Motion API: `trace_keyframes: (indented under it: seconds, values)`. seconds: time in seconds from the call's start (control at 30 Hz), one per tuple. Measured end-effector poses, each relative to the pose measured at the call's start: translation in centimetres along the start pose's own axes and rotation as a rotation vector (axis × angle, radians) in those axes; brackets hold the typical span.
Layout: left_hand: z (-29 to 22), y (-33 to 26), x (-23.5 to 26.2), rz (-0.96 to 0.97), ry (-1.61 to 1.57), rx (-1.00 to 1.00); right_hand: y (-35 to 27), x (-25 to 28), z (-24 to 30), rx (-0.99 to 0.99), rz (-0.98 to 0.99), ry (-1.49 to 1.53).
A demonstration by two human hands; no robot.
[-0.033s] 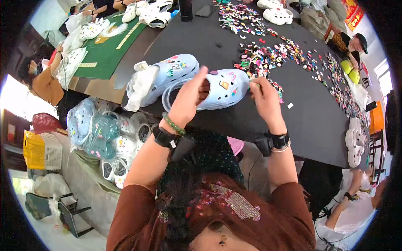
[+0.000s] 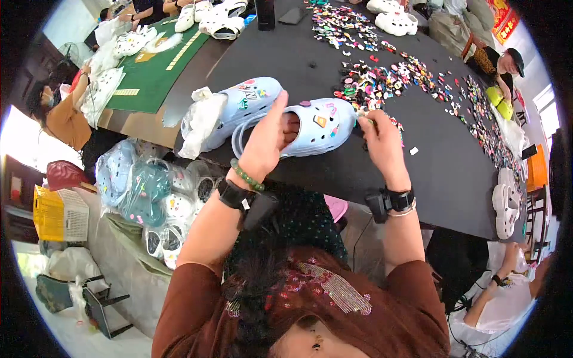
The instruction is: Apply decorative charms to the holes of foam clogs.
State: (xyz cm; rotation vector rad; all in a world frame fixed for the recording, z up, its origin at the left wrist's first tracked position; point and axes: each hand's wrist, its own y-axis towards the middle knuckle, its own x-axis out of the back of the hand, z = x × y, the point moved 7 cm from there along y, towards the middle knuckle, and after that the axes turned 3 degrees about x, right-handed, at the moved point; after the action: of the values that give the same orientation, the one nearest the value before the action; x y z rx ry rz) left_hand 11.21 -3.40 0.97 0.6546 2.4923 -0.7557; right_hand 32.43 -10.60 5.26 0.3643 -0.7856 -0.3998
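Light-blue clog dotted with small colourful charms, right in front of me above the near part of a black table, its toe pointing right. My left hand holds it from the heel end, fingers tucked into the foot opening and thumb raised; a green bead bracelet circles that wrist. My right hand is narrowed at the clog's toe, thumb and fingers close together; I cannot tell what they pinch, as it is too small and covered.

Just left of this clog and slightly beyond it lies a second light-blue clog, also charmed, with crumpled white wrapping at its heel end. To the clog's right is a small white tag.

Lower left of the clog, beside the table, sits a heap of bagged clogs in blue, teal and white, and past that a yellow crate. Well to the clog's right, a white pair rests near the table's edge.

Beyond the clog, a loose spread of many-coloured charms runs across the table. Farther off to its left, a masked co-worker in a tan top sits by a green mat. Beyond the charms are more white clogs.
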Motion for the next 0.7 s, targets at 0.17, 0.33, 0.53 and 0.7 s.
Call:
trace_keyframes:
  seconds: [0.17, 0.33, 0.53, 0.7]
  values:
    - [-0.6, -1.4, -0.5, -0.084, 0.097, -0.114, 0.2, 1.2, -4.7, -0.026, 0.001, -0.203]
    - [0.6, -1.2, 0.8, -0.063, 0.062, -0.128, 1.7, 2.0, -0.7, 0.071, -0.017, -0.176]
    - [1.7, -1.2, 1.2, 0.031, 0.075, -0.121, 2.3, -1.3, 10.3, 0.653, 0.238, 0.044]
    - [1.5, -2.5, 0.0, 0.064, 0.183, -0.198, 3.4, -4.6, 10.1, 0.643, 0.441, 0.114]
